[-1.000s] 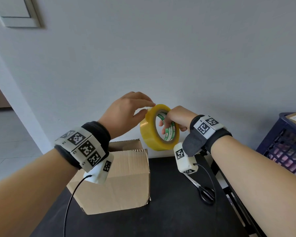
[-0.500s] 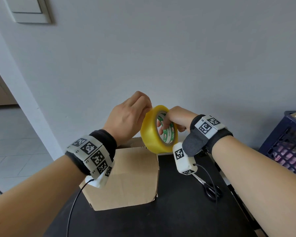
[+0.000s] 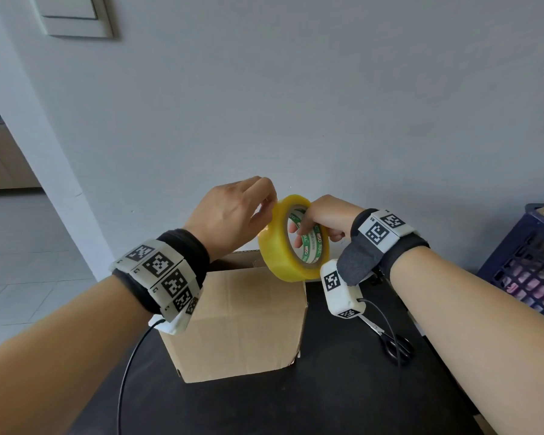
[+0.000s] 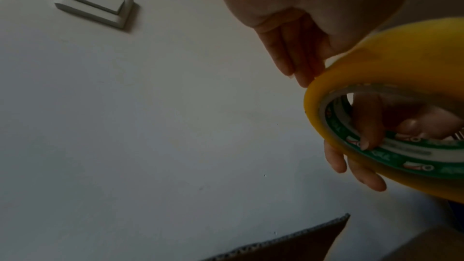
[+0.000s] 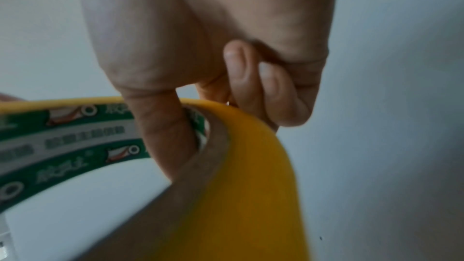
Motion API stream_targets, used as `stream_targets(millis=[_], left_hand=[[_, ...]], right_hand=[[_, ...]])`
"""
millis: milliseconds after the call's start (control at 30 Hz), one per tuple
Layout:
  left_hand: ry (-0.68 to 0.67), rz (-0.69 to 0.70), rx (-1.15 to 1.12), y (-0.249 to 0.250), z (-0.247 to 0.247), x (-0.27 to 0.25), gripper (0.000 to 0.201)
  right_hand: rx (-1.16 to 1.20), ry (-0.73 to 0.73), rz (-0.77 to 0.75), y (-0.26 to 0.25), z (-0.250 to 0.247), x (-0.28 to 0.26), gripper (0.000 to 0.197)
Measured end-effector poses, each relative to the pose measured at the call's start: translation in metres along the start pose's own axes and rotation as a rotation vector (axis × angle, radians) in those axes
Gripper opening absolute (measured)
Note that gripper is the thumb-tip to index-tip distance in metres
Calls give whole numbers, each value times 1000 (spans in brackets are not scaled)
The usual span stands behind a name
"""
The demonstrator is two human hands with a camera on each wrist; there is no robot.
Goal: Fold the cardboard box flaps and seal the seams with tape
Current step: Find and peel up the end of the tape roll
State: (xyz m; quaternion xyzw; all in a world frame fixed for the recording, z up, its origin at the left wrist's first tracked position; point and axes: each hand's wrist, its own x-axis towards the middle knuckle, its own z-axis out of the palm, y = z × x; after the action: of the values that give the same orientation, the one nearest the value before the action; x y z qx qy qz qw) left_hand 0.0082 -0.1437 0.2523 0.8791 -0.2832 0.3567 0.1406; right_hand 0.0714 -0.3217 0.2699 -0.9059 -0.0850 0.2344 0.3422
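Note:
A yellow tape roll [image 3: 280, 259] with a green printed core is held upright in the air above the back right corner of the brown cardboard box [image 3: 239, 321]. My right hand [image 3: 302, 227] grips the roll, thumb [image 5: 168, 132] inside the core and fingers [image 4: 369, 122] hooked through it. My left hand [image 3: 269, 204] has curled fingertips [image 4: 301, 66] pinching the roll's outer top edge. The box stands on the black table [image 3: 327, 397]. One raised flap edge [image 4: 288, 245] shows in the left wrist view; the box's top is mostly hidden behind my hands.
Black-handled scissors [image 3: 396, 343] lie on the table right of the box, under my right wrist. A dark blue crate [image 3: 531, 262] stands at the far right. A grey wall with a white switch plate [image 3: 76, 14] rises right behind the table.
My left fingers, stretched over the roll a second ago, have curled down onto its top edge. The roll stays in my right hand above the box.

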Motion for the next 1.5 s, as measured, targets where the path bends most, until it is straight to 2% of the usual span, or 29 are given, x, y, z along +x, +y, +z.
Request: stream_targets(millis=[167,300,367,433,600,800,1100,1200,1333,1400,1500], left_hand=[[31,-40,-109,-6,-8,-7,16],[-24,-34,-177,-10,-17,-9,17],[-69,-5,-156,-12,-22,-10,18],[-92,53,-102,-13,-27,-11,15],[-81,134,15,-15,-36,-10,13],[-11,23,-52,-14,-40,-17,11],[-120,-12,-81,-14,-43,-26,9],[-163,-124,-146,-12,-41,-24,10],[-221,-290,-149,-17,-40,-17,11],[-234,-321,-153,-19,-39,-16,6],[-235,-326,-202,-16,-38,-17,3]], right_hand=[[-19,34,26,-7,5,0,29],[-23,55,36,-11,9,-4,10],[-67,86,35,-13,12,-7,18],[-134,95,26,-16,15,-8,13],[-156,135,9,-25,21,-7,24],[-195,175,-29,-36,27,-12,14],[-192,186,47,-34,25,-7,25],[-196,174,69,-32,24,-8,27],[-245,187,-8,-27,20,-17,27],[-242,178,-54,-22,21,-18,38],[-91,173,-109,-16,24,-18,33]])
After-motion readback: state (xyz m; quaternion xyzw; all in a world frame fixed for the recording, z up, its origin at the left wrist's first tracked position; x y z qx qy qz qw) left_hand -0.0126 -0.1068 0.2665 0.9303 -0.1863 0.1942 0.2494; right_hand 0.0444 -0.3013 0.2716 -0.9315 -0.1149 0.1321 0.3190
